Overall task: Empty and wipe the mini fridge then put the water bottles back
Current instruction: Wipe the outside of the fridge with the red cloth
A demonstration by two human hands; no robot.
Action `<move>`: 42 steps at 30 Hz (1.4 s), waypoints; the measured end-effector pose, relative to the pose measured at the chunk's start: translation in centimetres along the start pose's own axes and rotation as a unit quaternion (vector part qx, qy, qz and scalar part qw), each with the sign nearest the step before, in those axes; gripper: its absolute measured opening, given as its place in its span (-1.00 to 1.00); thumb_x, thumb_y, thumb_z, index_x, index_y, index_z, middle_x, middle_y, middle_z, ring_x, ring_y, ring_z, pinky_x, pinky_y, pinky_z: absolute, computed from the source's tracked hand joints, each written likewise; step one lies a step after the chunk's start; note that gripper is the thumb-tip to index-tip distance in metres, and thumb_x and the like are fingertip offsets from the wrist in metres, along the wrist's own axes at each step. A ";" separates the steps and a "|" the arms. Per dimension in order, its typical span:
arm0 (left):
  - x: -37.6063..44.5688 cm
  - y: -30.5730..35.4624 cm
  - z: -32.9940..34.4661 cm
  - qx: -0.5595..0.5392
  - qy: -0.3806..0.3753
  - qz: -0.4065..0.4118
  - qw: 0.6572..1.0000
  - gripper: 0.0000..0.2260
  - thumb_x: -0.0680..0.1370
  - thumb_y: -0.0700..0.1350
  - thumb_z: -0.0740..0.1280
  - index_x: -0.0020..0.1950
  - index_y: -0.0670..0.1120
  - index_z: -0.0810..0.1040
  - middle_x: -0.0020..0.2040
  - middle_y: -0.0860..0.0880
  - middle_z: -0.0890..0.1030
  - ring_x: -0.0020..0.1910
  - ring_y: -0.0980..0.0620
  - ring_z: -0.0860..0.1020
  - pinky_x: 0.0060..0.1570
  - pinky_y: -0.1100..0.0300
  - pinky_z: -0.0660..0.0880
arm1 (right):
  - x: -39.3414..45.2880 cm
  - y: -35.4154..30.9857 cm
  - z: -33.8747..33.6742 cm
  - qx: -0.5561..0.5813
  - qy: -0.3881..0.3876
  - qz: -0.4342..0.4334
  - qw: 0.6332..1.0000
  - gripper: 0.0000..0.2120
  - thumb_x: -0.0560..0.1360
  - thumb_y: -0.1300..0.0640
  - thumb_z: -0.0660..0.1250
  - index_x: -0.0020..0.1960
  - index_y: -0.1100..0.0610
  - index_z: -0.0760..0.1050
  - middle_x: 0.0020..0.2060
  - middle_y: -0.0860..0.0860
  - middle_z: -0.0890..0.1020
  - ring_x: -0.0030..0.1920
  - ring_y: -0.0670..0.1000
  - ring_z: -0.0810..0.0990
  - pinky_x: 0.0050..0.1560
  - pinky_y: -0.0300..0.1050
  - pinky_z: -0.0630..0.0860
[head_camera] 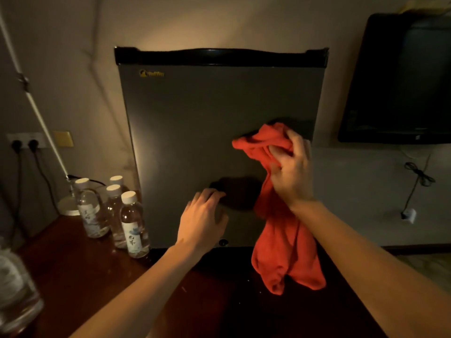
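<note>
Single head-worn wide-angle view.
Camera looks forward and down, close to the shut mini fridge [219,142] door, over the dark tabletop [85,264]; both forearms enter from below.

The closed grey mini fridge door [195,132] hides the interior; its yellow logo [151,74] is too blurred to read. A clear plastic container [14,286] is cut off at the left edge.

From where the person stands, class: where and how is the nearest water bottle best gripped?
Grip the nearest water bottle round its clear body below the white cap, probably coming from the front right: it stands upright, the other bottles crowd its left and rear.
</note>
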State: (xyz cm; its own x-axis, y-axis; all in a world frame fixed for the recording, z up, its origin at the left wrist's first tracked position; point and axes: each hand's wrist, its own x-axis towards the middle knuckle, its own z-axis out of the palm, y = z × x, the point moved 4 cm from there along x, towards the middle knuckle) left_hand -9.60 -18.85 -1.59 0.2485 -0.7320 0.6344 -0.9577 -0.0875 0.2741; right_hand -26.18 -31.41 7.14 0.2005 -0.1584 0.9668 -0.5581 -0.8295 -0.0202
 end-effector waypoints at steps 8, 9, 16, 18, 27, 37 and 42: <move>-1.1 -2.4 -1.1 -0.002 0.019 -0.014 1.000 -0.58 0.41 -0.06 0.43 0.26 -0.06 0.51 0.16 -0.05 0.54 0.15 -0.11 0.49 0.08 0.02 0.49 | -3.8 -6.4 3.4 -0.004 -0.136 -0.186 0.973 -0.79 0.47 0.13 0.24 -0.16 0.12 0.64 0.21 0.21 0.57 0.05 0.22 0.47 -0.06 0.08 0.51; -1.0 -2.7 -1.5 0.000 0.025 -0.011 1.000 -0.57 0.41 -0.07 0.44 0.26 -0.06 0.51 0.16 -0.04 0.54 0.15 -0.10 0.50 0.08 0.02 0.49 | -2.9 -6.7 3.3 -0.011 -0.140 -0.196 0.971 -0.80 0.46 0.12 0.25 -0.15 0.10 0.65 0.21 0.20 0.57 0.06 0.22 0.47 -0.06 0.07 0.51; 0.4 -4.8 -5.2 -0.026 0.072 -0.010 0.997 -0.58 0.42 -0.13 0.44 0.27 -0.07 0.53 0.19 0.01 0.54 0.18 -0.04 0.50 0.10 0.02 0.52 | 9.7 -9.1 2.0 -0.023 -0.024 -0.091 0.995 -0.74 0.47 0.17 0.23 0.04 0.13 0.66 0.24 0.16 0.51 0.08 0.24 0.49 0.04 0.12 0.51; 0.5 -5.4 -5.9 -0.026 0.084 -0.008 0.996 -0.59 0.41 -0.14 0.44 0.26 -0.07 0.54 0.19 0.01 0.55 0.16 -0.04 0.50 0.08 0.03 0.52 | 10.6 -9.9 2.4 -0.021 -0.011 -0.062 0.998 -0.68 0.42 0.24 0.27 0.11 0.10 0.65 0.26 0.16 0.48 0.10 0.24 0.47 0.10 0.11 0.49; -0.1 -5.8 -5.8 -0.049 0.072 0.005 0.996 -0.60 0.38 -0.06 0.34 0.22 -0.04 0.52 0.16 0.00 0.54 0.10 -0.10 0.53 0.00 -0.04 0.54 | 1.6 -11.5 4.9 0.012 -0.180 -0.123 0.976 -0.70 0.51 0.14 0.16 -0.02 0.16 0.67 0.25 0.22 0.53 0.07 0.32 0.52 0.07 0.17 0.54; -0.9 -2.7 -5.2 -0.065 0.021 0.036 0.997 -0.59 0.46 -0.01 0.37 0.31 0.01 0.46 0.22 0.05 0.48 0.20 -0.03 0.47 0.10 0.03 0.49 | -2.1 -7.6 -1.9 -0.020 -0.208 0.019 0.978 -0.45 0.27 0.50 0.27 0.18 0.12 0.61 0.28 0.24 0.46 0.09 0.26 0.44 0.26 0.06 0.44; -1.1 1.2 -4.0 -0.072 -0.006 0.050 0.996 -0.58 0.50 0.01 0.35 0.36 0.05 0.44 0.28 0.08 0.45 0.26 0.02 0.44 0.14 0.07 0.45 | -3.2 -4.0 -5.2 -0.035 -0.165 0.058 0.984 -0.40 0.20 0.55 0.31 0.19 0.18 0.59 0.27 0.24 0.46 0.14 0.28 0.44 0.29 0.01 0.38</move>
State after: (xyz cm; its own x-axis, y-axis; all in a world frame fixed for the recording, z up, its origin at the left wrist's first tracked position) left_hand -10.46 -15.49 0.95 0.1511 -0.7403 0.6551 -0.9465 0.0828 0.3119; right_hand -28.74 -24.79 5.45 0.3758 -0.4250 0.8235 -0.6451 -0.7580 -0.0968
